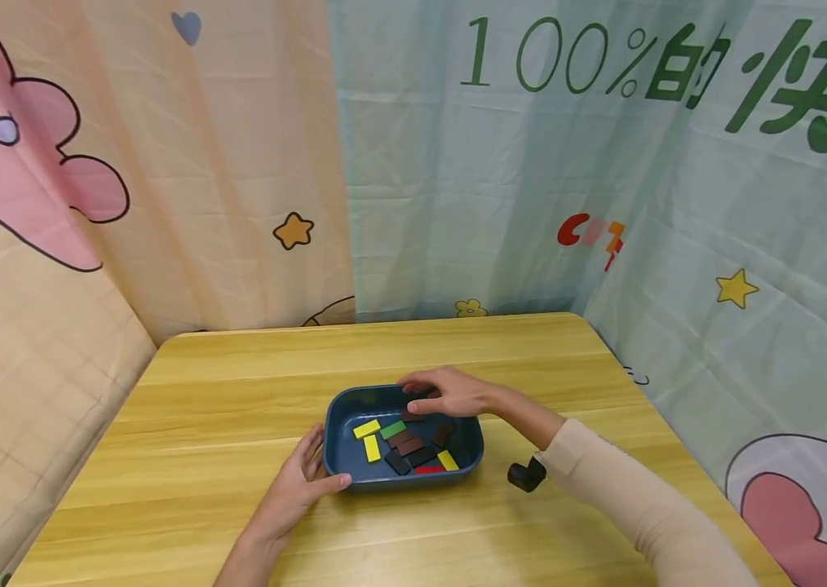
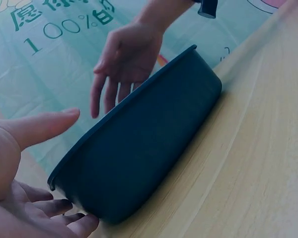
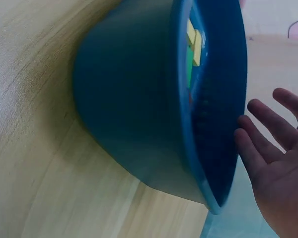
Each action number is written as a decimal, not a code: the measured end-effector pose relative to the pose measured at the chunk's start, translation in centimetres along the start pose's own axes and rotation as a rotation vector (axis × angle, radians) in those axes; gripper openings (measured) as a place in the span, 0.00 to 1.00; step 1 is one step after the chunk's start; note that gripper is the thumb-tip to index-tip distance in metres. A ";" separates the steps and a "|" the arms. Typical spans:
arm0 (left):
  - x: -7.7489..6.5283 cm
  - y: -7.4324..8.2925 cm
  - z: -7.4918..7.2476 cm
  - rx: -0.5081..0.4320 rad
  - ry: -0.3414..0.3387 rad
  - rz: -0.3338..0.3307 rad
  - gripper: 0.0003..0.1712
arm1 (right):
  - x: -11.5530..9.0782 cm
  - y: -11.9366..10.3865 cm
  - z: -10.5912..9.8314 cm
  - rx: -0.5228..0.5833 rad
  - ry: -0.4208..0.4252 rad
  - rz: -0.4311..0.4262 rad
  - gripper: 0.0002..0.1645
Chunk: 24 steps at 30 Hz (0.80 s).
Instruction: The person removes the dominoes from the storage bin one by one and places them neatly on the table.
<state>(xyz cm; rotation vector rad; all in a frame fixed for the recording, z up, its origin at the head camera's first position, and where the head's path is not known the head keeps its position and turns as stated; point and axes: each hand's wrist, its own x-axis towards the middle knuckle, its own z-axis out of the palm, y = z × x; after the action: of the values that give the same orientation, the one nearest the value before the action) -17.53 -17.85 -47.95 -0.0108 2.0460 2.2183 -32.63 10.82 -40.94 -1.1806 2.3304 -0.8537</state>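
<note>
A dark blue plastic basin stands on the table with several flat rectangular blocks lying loose inside. Among them are a yellow block, a green block, a brown block, a black block and a red block. At the basin's left end, my left hand has its fingers against the outer wall, thumb spread apart from the rim in the left wrist view. Over the back right rim hovers my right hand, fingers loosely extended and nothing held; its fingertips are right at the rim.
The wooden table extends around the basin on all sides. Printed curtains hang behind it and along both sides. A black wrist camera sticks out under the right sleeve, low over the table.
</note>
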 end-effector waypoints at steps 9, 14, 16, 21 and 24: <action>0.2 -0.4 0.5 -0.056 0.040 -0.039 0.54 | 1.5 1.2 1.0 -0.087 -0.028 0.073 0.27; 0.0 -0.5 0.4 -0.055 0.053 -0.045 0.53 | 2.2 1.5 1.5 -0.155 -0.049 0.103 0.27; -0.1 -0.5 0.3 -0.059 0.053 -0.039 0.53 | 2.3 1.6 1.6 -0.172 -0.049 0.113 0.26; -0.2 -0.4 0.2 -0.065 0.036 -0.022 0.53 | 2.7 1.8 1.9 -0.229 -0.066 0.104 0.23; -0.2 -0.5 0.1 -0.066 0.028 -0.017 0.53 | 3.0 1.9 2.1 -0.275 -0.088 0.089 0.21</action>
<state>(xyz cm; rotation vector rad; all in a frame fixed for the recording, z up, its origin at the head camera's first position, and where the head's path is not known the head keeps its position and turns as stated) -17.29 -17.73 -48.44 -0.0662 1.9782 2.2872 -34.24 8.50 -43.96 -1.1826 2.4625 -0.4509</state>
